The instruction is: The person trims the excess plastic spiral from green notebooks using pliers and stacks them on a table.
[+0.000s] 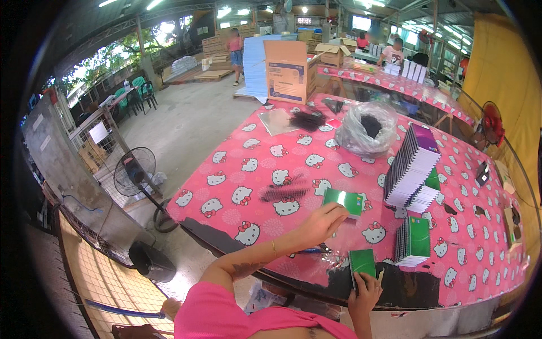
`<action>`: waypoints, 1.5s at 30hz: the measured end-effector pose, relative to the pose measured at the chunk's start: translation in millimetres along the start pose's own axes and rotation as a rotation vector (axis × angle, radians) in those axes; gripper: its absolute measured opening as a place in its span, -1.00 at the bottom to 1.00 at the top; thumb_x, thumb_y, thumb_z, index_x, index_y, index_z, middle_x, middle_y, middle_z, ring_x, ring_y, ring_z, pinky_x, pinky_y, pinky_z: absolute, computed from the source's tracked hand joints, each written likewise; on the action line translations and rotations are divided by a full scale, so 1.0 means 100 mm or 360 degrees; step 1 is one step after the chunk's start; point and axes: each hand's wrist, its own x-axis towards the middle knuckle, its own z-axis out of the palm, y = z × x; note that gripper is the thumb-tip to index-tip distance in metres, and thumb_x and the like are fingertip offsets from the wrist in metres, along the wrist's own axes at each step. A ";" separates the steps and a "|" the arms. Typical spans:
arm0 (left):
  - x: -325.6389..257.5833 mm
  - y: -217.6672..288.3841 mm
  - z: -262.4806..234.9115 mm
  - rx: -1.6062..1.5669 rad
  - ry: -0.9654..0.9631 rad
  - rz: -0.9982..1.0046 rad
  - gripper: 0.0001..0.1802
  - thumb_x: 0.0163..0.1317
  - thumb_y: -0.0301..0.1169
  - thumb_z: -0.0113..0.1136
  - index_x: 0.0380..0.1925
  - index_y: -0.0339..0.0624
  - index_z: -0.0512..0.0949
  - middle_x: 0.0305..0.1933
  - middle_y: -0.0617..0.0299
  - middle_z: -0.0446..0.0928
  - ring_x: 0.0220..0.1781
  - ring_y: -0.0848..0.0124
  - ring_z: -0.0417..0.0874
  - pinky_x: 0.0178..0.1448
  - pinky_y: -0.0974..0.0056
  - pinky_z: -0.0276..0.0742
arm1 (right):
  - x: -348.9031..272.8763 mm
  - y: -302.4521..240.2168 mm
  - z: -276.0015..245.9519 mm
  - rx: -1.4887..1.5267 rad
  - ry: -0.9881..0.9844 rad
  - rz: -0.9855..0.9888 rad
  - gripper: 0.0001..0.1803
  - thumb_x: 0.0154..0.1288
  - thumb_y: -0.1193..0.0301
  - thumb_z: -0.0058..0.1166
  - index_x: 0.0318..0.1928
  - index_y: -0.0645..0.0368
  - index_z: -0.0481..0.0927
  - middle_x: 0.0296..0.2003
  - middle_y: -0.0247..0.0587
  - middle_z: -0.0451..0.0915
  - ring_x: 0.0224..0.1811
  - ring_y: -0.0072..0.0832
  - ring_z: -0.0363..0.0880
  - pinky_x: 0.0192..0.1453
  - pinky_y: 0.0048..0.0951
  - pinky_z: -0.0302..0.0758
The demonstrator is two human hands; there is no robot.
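My right hand (366,289) grips a small green-covered notebook (362,261) at the near table edge, its thumb and fingers on the lower part of the cover. My left hand (328,221) is closed in a pinch just in front of a pile of green notebooks (345,199). What those fingers hold, if anything, is too small to tell. Between the hands and the table edge lies a tool with blue handles (314,249), partly hidden by my left forearm. Loose black spiral coils (285,190) lie left of the green pile.
To the right stand spiral-bound green notebooks (416,237) and a tall purple-covered stack (420,148). Behind are a clear plastic bag of black coils (367,133) and a cardboard box (289,76). A pink patterned cover (248,186) lies over the table. A floor fan (134,171) stands left.
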 end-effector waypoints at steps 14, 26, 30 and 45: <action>1.08 0.47 -1.03 -0.0346 0.0759 0.0043 -0.18 0.40 -0.54 0.17 0.54 -0.21 -0.05 -0.35 0.27 0.50 -0.25 0.51 0.58 -0.12 0.36 0.57 | -0.02 0.03 0.04 0.0020 -0.0027 0.0051 -0.37 -0.17 0.56 0.17 0.07 -0.02 0.68 -0.01 -0.30 0.56 0.14 -0.16 0.46 0.26 -0.04 0.28; 2.13 0.50 -0.99 -0.0103 0.1371 0.0741 -0.62 0.37 -0.60 0.17 0.18 -0.31 0.46 -0.04 0.10 0.54 -0.13 0.37 0.64 -0.03 0.31 0.59 | 0.00 0.02 0.02 -0.0012 0.0043 0.0002 -0.43 -0.14 0.47 0.20 0.04 -0.09 0.69 -0.01 -0.37 0.59 0.10 -0.23 0.50 0.22 -0.13 0.33; 2.95 -0.22 -0.56 0.0367 0.1055 0.0431 -0.62 0.32 -0.41 0.21 0.10 -0.32 0.49 -0.01 -0.09 0.54 0.02 0.07 0.63 0.20 0.12 0.51 | 0.00 0.01 -0.03 -0.0049 0.0023 0.0007 -0.42 -0.12 0.47 0.23 0.06 -0.09 0.68 0.00 -0.39 0.58 0.11 -0.27 0.50 0.23 -0.15 0.33; 0.02 -0.10 0.73 -0.1081 -0.0879 -0.0588 -0.33 0.34 -0.29 0.31 0.41 -0.15 0.32 0.26 0.08 0.49 0.18 0.31 0.55 0.19 0.22 0.56 | 0.30 0.06 -0.25 0.2072 0.0403 0.0955 -0.62 0.36 0.56 0.08 0.16 0.43 0.53 -0.06 -0.09 0.64 -0.02 -0.37 0.62 0.20 -0.33 0.49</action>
